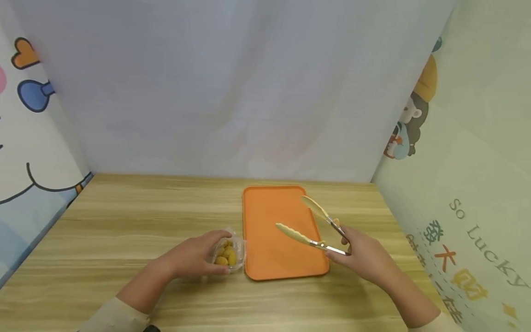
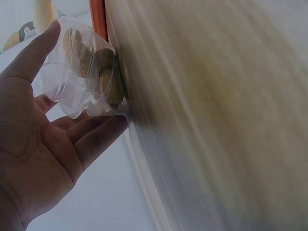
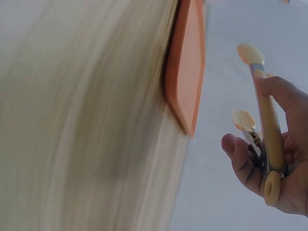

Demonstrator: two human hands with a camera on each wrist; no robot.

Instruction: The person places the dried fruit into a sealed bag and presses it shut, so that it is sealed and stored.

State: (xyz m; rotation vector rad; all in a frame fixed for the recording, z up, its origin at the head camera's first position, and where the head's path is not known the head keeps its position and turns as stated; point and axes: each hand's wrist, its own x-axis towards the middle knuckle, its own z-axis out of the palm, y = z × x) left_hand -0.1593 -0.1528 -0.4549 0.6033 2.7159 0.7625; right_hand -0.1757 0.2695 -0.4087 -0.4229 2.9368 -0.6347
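My left hand point(image 1: 195, 258) grips a small clear plastic container point(image 1: 239, 252) between thumb and fingers, at the left edge of the orange tray point(image 1: 265, 207). Several yellow-brown roundish pieces point(image 1: 224, 259) lie inside it; their exact kind cannot be told. In the left wrist view, the crinkled see-through wall point(image 2: 72, 96) sits against the tabletop. My right hand point(image 1: 365, 253) holds a pair of tongs point(image 1: 321, 243) with cream scalloped tips and metal arms. The tongs' arms are spread wide above the tray's right side, with nothing between the tips. The right wrist view shows the tongs' ring end point(image 3: 272, 188) by the palm.
A wood-grain table point(image 1: 137, 216) carries the tray and the container. Behind it hangs a plain pale cloth point(image 1: 207, 92). Printed panels stand at both sides, the left one point(image 1: 37, 147) with cartoon shapes, the right one point(image 1: 477, 184) with lettering.
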